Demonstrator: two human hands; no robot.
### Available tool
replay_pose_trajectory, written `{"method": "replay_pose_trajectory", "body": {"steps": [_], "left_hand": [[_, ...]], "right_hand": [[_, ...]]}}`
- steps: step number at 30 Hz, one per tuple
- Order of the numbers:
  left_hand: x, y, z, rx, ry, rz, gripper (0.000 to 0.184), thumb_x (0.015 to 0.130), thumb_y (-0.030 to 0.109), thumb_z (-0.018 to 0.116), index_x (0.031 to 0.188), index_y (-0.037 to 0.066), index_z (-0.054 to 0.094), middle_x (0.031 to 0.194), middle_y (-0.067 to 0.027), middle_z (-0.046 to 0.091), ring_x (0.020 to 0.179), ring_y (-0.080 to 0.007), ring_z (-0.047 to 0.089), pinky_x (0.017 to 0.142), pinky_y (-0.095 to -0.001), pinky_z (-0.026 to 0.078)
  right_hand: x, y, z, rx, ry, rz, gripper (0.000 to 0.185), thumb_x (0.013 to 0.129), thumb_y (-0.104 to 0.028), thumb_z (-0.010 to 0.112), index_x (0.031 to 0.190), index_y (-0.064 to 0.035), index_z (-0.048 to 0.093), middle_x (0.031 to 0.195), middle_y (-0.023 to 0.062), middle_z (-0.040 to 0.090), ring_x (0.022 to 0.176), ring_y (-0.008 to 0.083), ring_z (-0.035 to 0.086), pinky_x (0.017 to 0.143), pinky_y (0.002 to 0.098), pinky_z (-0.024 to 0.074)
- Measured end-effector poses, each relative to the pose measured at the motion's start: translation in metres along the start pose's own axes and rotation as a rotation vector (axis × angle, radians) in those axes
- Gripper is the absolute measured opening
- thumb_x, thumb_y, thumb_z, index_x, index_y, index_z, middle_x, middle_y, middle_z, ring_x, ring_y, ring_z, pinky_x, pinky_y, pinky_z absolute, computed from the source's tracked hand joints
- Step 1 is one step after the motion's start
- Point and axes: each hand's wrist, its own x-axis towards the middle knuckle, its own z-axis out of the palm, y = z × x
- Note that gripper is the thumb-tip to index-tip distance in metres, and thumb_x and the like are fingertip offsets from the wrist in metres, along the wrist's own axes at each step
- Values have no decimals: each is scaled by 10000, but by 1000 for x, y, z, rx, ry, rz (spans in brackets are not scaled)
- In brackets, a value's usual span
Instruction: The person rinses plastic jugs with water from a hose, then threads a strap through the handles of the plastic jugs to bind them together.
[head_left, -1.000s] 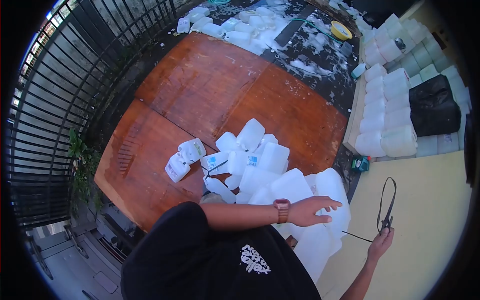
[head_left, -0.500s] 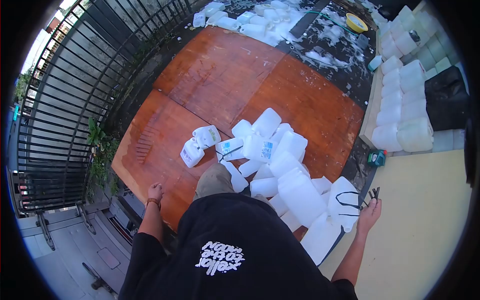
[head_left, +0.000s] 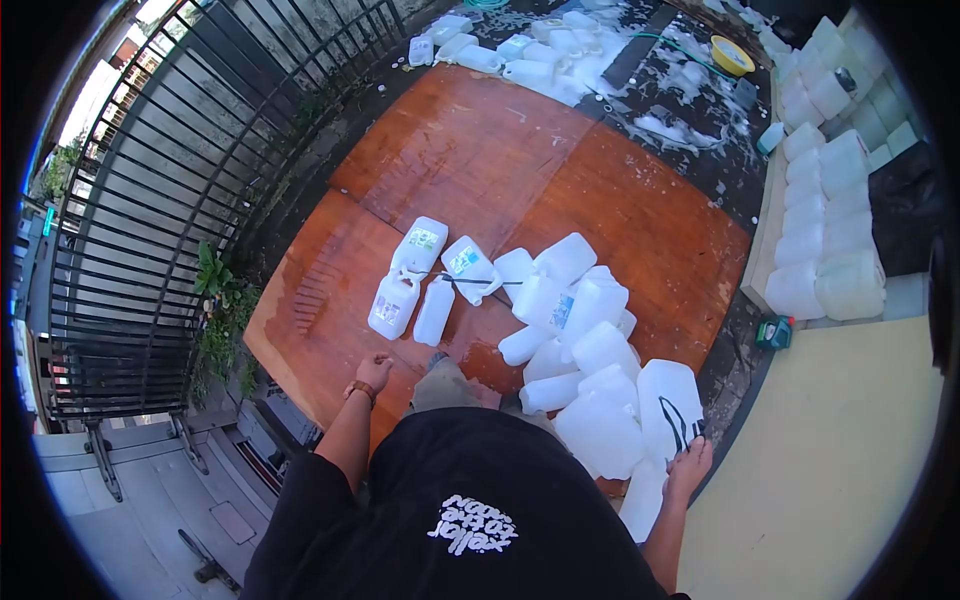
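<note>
My right hand [head_left: 690,465] is closed round black straps [head_left: 672,425] in front of a large white plastic jug [head_left: 668,395] at the lower right. My left hand [head_left: 375,372], with a watch on the wrist, hovers over the brown board [head_left: 330,270], fingers loosely bent and nothing visible in them. Nearest to it are a narrow white jug [head_left: 433,312] and a jug with a purple label [head_left: 393,303]. A green-labelled jug [head_left: 420,243] and a blue-labelled jug [head_left: 468,265] lie beyond, a black strap [head_left: 450,277] running among them. More white jugs [head_left: 600,350] are heaped by my legs.
Stacked white jugs [head_left: 830,215] stand along the right behind a pale panel [head_left: 850,400]. A green bottle [head_left: 774,333] stands nearby. Black railings [head_left: 170,190] line the left. Foam, more jugs [head_left: 530,72] and a yellow basin [head_left: 732,56] lie at the back.
Several labelled jugs have come away from the heap and lie spread on the board's left part. My right hand has moved left and down with the straps; my left hand has moved right.
</note>
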Motion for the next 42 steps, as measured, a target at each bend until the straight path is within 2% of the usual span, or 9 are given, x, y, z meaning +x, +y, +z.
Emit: {"method": "replay_pose_trajectory", "body": {"steps": [5,7,10,18,22,25,35,39,42], "left_hand": [[24,48,-6,148,-77,176,375,874,260,664,1160,16,651,1083,-168,703,1025,-273,677,903,-362,526],[43,52,-15,197,-116,178,373,874,259,666,1156,14,652,1083,-166,703,1022,-270,678,900,-360,526],[91,29,-30,215,-187,168,373,874,256,670,1155,12,651,1076,-161,706,1011,-262,681,889,-358,529],[252,-7,-107,207,-367,278,340,873,235,669,1116,-3,668,1024,-159,713,946,-248,691,845,-356,539],[293,-7,-153,230,-260,150,302,875,201,661,1093,-8,677,974,-147,719,890,-244,694,801,-355,547],[312,-4,-168,244,-218,74,294,877,195,658,1087,-9,678,956,-151,720,872,-230,692,789,-350,545],[484,-50,33,181,-325,174,280,879,172,630,1095,-1,671,992,-145,712,923,-225,684,827,-338,538],[584,-9,139,446,-344,390,293,855,206,660,1097,41,667,1080,-155,685,1010,-328,649,895,-396,514],[648,0,206,562,-427,395,363,823,245,686,1134,61,652,1130,-171,665,1076,-356,616,942,-432,491]], "right_hand": [[-30,104,72,-70,22,230,271,1017,-207,442,780,-75,451,608,-2,390,465,112,392,404,293,326],[-41,144,92,-417,91,-84,280,1006,-195,447,815,4,498,704,68,477,629,187,467,593,357,412],[-64,163,123,-364,97,-23,294,1002,-189,451,874,66,520,808,132,535,759,239,469,741,393,404],[-43,160,229,-582,412,-57,365,1008,-235,427,967,101,562,952,296,602,877,447,565,805,498,431],[-35,190,261,-856,355,-180,319,1010,-216,428,949,71,555,931,272,610,846,440,582,780,495,448],[-44,217,289,-896,209,-4,309,996,-241,441,947,39,565,928,271,623,873,471,587,778,522,446],[-39,398,475,-1137,-801,191,266,971,-241,454,927,-12,582,930,264,646,906,491,598,791,562,454],[8,445,582,-771,-708,253,305,969,-257,464,933,5,616,945,232,664,947,432,620,797,508,468],[52,493,648,-911,-1021,275,320,953,-275,481,1043,-18,650,1003,225,671,994,399,630,876,471,474]]}}
